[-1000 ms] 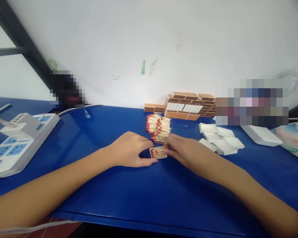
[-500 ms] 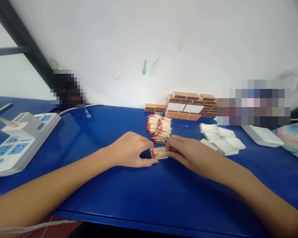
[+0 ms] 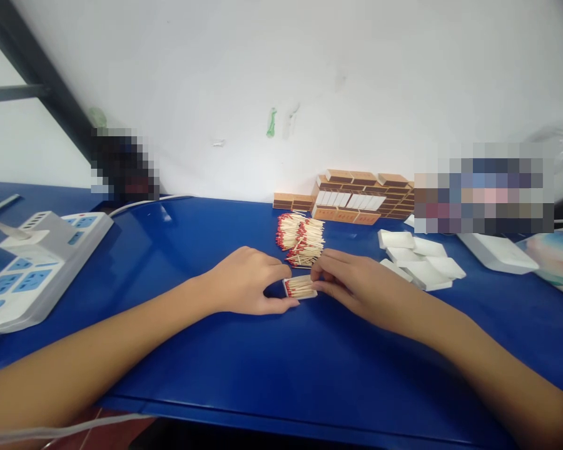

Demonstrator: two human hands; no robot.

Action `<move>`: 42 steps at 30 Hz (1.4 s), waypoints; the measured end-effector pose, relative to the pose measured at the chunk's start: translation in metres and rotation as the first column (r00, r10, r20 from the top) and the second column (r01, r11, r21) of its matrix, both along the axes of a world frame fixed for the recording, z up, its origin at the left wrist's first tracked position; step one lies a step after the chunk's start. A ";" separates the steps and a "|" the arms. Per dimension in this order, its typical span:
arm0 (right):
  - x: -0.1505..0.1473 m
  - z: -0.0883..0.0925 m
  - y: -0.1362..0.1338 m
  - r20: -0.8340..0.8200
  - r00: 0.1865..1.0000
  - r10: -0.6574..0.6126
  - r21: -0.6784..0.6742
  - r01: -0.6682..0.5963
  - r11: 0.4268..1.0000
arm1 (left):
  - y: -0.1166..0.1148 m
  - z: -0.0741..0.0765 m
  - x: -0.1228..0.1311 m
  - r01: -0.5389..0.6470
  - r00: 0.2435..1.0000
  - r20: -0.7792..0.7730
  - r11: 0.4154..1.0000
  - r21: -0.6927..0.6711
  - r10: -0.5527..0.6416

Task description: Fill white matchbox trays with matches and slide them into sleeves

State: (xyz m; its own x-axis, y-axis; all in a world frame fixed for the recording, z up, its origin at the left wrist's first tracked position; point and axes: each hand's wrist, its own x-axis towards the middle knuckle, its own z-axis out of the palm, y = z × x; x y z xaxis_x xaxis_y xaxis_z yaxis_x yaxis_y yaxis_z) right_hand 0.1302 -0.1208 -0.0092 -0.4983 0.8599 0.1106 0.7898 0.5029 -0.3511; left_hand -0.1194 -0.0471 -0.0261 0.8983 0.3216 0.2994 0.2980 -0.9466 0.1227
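Observation:
A small white matchbox tray [image 3: 301,296] lies on the blue table, with red-tipped matches [image 3: 299,287] in it. My left hand [image 3: 251,281] grips the tray from the left, its thumb along the near side and its forefinger at the far side. At the tray's right end my right hand [image 3: 344,278] is closed in a pinch. Whatever sits between those fingertips is hidden. Just beyond the tray is a large heap of loose matches [image 3: 301,239], their red heads mostly to the left.
Stacked brown matchboxes [image 3: 351,197] stand against the wall. Several white trays [image 3: 420,257] lie in a pile to the right, near a white box [image 3: 497,253]. On the left are a power strip [image 3: 42,269] and a white cable [image 3: 154,201].
My right hand has lifted slightly at the tray's right end, its fingertips still together. My left hand keeps its hold, and the view has shifted a little.

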 end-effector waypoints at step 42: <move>-0.001 -0.027 0.019 -0.045 0.994 -0.099 0.165 0.105 0.981 | -0.007 0.000 0.001 0.034 0.999 0.007 0.997 0.063 -0.035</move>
State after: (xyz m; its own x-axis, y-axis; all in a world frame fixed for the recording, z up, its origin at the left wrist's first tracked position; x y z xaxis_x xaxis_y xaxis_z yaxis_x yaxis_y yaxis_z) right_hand 0.1292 -0.1019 -0.0360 -0.4018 0.8741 0.2729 0.8285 0.4740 -0.2983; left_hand -0.1181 -0.0544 -0.0265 0.9060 0.2711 0.3250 0.2645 -0.9622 0.0652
